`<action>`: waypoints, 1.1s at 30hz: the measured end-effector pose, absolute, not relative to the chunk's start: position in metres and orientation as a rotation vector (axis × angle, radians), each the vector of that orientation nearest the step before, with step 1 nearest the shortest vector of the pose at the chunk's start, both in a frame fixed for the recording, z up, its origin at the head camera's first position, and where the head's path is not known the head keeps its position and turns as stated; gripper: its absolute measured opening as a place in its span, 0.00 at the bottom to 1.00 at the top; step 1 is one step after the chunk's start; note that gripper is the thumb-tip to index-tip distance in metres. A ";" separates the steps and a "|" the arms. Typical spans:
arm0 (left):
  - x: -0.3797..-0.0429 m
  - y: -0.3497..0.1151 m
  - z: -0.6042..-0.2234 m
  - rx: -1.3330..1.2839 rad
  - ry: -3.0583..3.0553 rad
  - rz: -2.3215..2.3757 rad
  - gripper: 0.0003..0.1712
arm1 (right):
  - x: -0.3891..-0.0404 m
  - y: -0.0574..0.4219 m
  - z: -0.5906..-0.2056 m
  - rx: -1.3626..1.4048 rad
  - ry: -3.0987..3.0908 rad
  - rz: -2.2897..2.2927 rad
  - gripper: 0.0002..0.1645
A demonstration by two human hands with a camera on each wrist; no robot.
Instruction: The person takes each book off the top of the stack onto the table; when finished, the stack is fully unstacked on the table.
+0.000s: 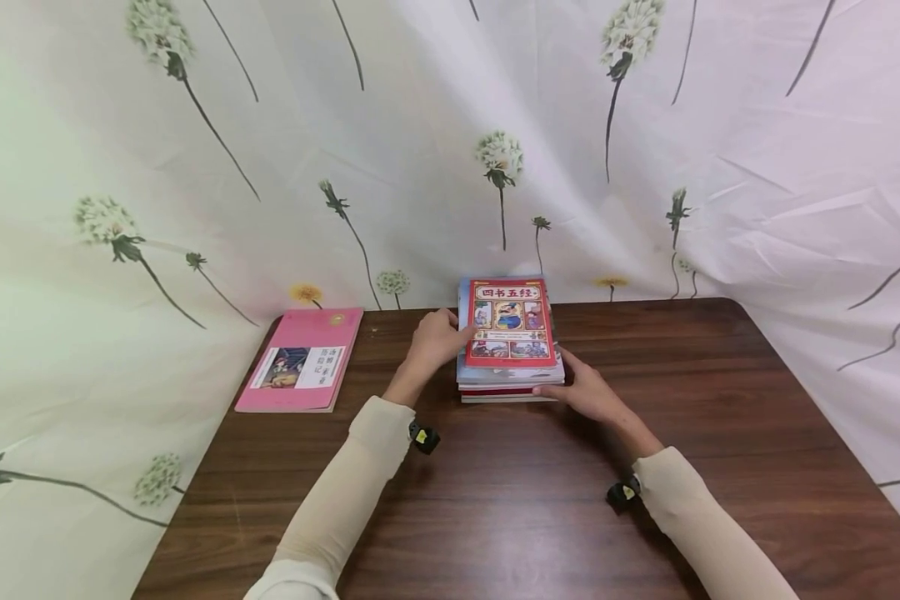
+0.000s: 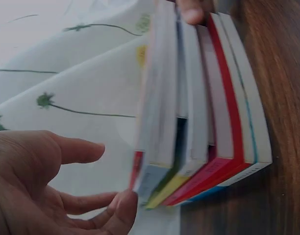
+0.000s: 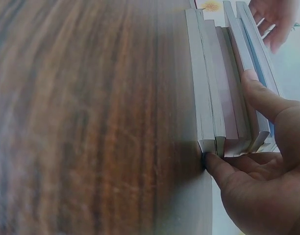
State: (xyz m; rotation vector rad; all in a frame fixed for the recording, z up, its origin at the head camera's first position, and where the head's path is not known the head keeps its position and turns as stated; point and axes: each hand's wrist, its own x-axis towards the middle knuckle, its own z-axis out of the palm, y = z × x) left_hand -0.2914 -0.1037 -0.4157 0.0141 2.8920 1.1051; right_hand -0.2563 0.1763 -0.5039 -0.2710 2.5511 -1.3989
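The head camera looks forward and down from above the table [image 1: 495,508], far enough back to take in left hand [image 1: 437,337], right hand [image 1: 591,392] and flowered cloth [image 1: 435,125] behind. Each wrist camera faces the book stack [image 1: 508,333] close up, its picture turned sideways, tabletop on the right in the left view, on the left in the right; both share the stack's near edges.

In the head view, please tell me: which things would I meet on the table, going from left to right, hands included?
Pink book → left hand → stack of books with a red cover on top → right hand.
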 end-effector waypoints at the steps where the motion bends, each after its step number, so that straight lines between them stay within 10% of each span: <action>1: -0.294 -0.102 -0.419 0.009 2.887 1.101 0.28 | -0.256 0.177 -0.504 -0.267 2.554 -1.397 0.63; 9: -0.303 -0.092 -0.441 -0.100 2.822 1.138 0.45 | -0.255 0.178 -0.505 -0.258 2.552 -1.380 0.62; 33: -0.301 -0.104 -0.431 -0.115 2.709 1.261 0.23 | -0.256 0.175 -0.503 -0.284 2.546 -1.433 0.60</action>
